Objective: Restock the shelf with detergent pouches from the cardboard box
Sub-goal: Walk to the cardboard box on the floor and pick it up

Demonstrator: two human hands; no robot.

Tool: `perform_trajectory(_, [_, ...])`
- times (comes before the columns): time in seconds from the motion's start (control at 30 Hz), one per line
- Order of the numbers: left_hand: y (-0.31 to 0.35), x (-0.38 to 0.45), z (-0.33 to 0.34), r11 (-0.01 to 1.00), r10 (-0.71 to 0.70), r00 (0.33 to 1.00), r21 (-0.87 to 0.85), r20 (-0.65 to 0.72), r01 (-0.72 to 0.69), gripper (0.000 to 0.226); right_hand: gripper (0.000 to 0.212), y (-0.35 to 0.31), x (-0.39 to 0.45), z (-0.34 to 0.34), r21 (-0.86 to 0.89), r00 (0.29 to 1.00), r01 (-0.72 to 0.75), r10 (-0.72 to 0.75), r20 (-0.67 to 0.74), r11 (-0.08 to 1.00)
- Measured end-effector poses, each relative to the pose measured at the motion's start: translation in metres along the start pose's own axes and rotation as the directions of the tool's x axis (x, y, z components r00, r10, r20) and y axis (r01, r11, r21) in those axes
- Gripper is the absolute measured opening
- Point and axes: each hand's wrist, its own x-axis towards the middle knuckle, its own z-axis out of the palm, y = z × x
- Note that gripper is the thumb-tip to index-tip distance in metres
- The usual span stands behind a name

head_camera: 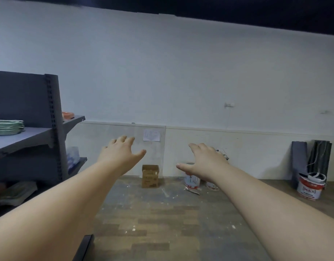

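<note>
I see a wood-pattern floor carrying a small cardboard box by the wall and paint buckets to its right. The dark shelf at left carries stacked green plates.

Cardboard box: contents not visible, print too small to be read. Shelf: cut off at left edge. Paint bucket: partly hidden behind right hand.

White wall, wood-plank floor
</note>
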Motion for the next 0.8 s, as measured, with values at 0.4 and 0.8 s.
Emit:
perform_trajectory(0.4, [-0.004, 0.183, 0.101, 1.000, 0.008, 1.000, 0.027, 0.025, -0.009, 0.073, 0.096, 0.014, 0.200, 0.083, 0.028, 1.000, 0.014, -0.014, -0.002, 1.000])
perform_trajectory(0.8, [0.048, 0.426, 0.218, 0.987, -0.026, 0.999, 0.159, 0.029, 0.021, 0.083, 0.114, 0.092, 0.470, 0.169, 0.003, 0.995, 0.088, -0.088, 0.044, 0.996])
